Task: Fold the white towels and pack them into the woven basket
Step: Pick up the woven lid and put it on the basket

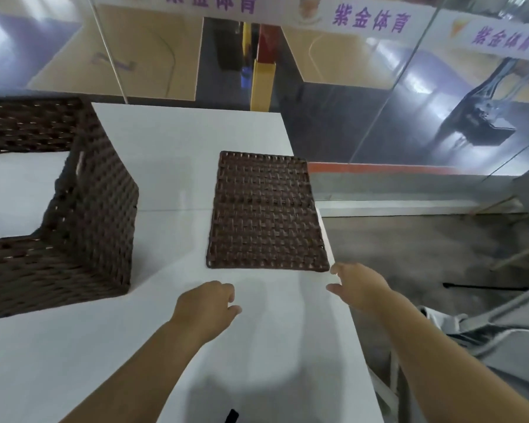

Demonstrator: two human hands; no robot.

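Woven basket (pixel 98 209) sits on the white worktop (pixel 171 166), cut off by the left frame edge; white inside it, probably towel (pixel 22 190), folds not readable. Flat woven lid (pixel 266 212) lies right of the basket, well apart, its right edge at the worktop's edge. Left hand (pixel 208 306) hovers near the lid's near edge, fingers loosely curled, holding nothing. Right hand (pixel 361 288) just beside the lid's near right corner, fingers relaxed, empty; contact with the lid unclear. Small dark object (pixel 232 416) at the bottom edge, cut off, unidentifiable.
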